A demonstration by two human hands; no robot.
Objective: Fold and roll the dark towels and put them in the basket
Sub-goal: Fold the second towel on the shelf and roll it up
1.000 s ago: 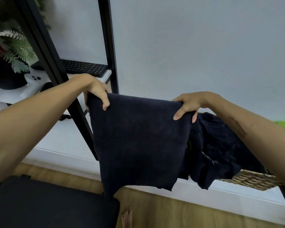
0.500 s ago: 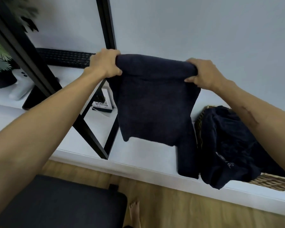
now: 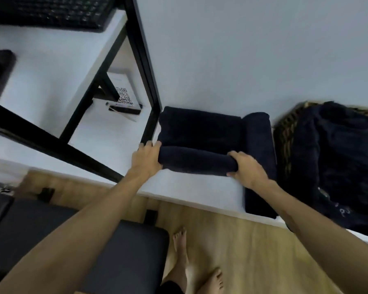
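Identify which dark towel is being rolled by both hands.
The towel on the white ledge beside the black frame, its near edge gripped by both hands; another lies lengthwise beside it, and more hang from the basket.

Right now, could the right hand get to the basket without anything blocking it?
Probably yes. The right hand grips the end of the rolled towel, and the basket sits just to its right on the same white ledge. Only a folded dark towel lies flat between them, low enough to pass over.

The towel (image 3: 200,132), held up before, now lies on the ledge (image 3: 191,189), near edge rolled
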